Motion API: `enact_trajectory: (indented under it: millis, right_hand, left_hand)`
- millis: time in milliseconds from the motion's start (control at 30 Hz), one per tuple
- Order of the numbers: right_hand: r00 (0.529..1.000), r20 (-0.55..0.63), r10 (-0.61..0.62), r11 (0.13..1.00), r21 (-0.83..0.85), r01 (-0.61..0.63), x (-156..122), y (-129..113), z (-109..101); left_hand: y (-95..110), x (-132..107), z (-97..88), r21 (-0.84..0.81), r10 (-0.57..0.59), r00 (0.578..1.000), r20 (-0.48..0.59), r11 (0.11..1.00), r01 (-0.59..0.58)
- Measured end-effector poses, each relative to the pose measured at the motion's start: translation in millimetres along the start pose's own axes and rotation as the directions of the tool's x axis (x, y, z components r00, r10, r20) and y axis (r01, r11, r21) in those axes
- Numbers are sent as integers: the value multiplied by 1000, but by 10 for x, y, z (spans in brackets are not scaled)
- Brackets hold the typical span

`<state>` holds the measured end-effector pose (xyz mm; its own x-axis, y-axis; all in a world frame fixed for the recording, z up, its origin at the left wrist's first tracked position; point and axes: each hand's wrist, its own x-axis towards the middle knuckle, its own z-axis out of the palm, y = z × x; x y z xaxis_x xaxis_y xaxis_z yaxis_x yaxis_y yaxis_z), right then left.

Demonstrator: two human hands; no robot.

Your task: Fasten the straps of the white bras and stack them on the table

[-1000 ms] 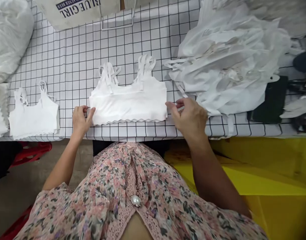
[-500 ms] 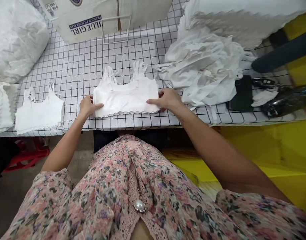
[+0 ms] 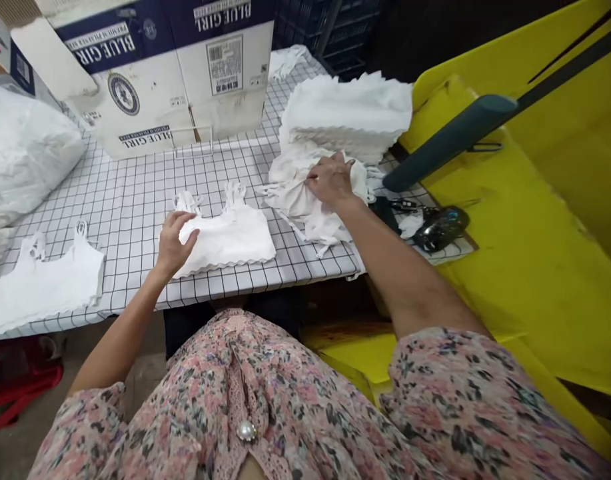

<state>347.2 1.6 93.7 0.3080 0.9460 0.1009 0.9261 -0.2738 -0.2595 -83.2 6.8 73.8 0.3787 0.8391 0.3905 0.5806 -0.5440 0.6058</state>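
A neat stack of white bra tops point(image 3: 230, 237) with thin straps and scalloped hems lies flat at the table's front edge. Over its left end hovers my left hand point(image 3: 174, 243), thumb and fingers apart, holding nothing. To the right, my right hand point(image 3: 332, 180) reaches into a loose heap of white bra tops point(image 3: 305, 207), its fingers bent down and gripping the fabric of one. Part of that heap is hidden beneath the hand. A smaller flat pile of white bra tops point(image 3: 50, 277) sits farther left.
Behind stands a Blue Girl carton point(image 3: 160, 93). A folded white garment stack point(image 3: 350, 110) rises behind the heap. A dark green post point(image 3: 450, 143) and a black shiny object point(image 3: 441, 229) are at right, a stuffed white bag point(image 3: 25, 153) at left.
Both hands have left the edges of the middle stack. My right hand has moved right and back onto the loose heap; my left hand has opened above the stack. The view has swung rightward and up.
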Motion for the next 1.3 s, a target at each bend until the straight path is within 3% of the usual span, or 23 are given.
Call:
enact_trajectory:
  millis: [100, 200, 267, 367, 433, 500, 600, 667, 767, 833, 933, 1100, 1167, 1233, 1300]
  right_hand:
    - [999, -48, -1, 996, 83, 5, 283, 64, -73]
    - [997, 64, -51, 984, 177, 39, 371, 88, -76]
    - [993, 94, -64, 980, 196, 44, 398, 81, -106]
    - [996, -82, -25, 942, 333, 51, 512, 52, -345]
    - [972, -232, 21, 893, 442, 86, 639, 2, -642]
    - [953, -292, 83, 844, 530, 88, 754, -106, -986]
    - [973, -196, 123, 694, 717, 57, 806, -399, -1422]
    - [994, -106, 25, 561, 824, 74, 755, -645, -1585]
    - [985, 4, -174, 456, 887, 77, 643, -969, -1645]
    - [959, 79, -271, 416, 908, 43, 596, -1097, -1625]
    - [935, 150, -320, 376, 926, -20, 590, -1141, -1606]
    - [952, 155, -263, 386, 921, -44, 685, -1022, -1603]
    - [923, 215, -320, 484, 874, -36, 740, -940, -1552]
    - [858, 343, -383, 646, 763, -18, 792, -833, -1453]
    - [795, 433, -425, 736, 677, 24, 823, -718, -1321]
  left_hand:
    - [108, 242, -8, -89, -52, 998, 19, 995, 54]
    - [183, 425, 35, -203, -108, 993, 45, 972, 115]
    - [252, 539, 118, -301, -110, 984, 143, 942, 149]
    - [386, 759, 271, -397, -113, 953, 279, 890, 222]
    - [486, 957, 354, -451, -121, 937, 327, 852, 267]
    - [593, 1182, 420, -526, -105, 925, 366, 796, 299]
    - [761, 1521, 536, -635, -55, 920, 389, 707, 311]
    - [867, 1725, 648, -681, -42, 938, 344, 676, 280]
    - [974, 1964, 812, -710, -31, 964, 263, 671, 215]
    - [991, 2037, 849, -752, 24, 952, 304, 620, 225]
    - [935, 1990, 726, -803, 74, 912, 404, 506, 314]
    - [749, 1774, 236, -766, -74, 885, 459, 472, 437]
    - [666, 1732, 34, -779, -154, 903, 401, 461, 425]
    - [577, 1706, -143, -789, -231, 914, 335, 461, 406]
    - [486, 1672, -278, -788, -295, 914, 279, 473, 393]
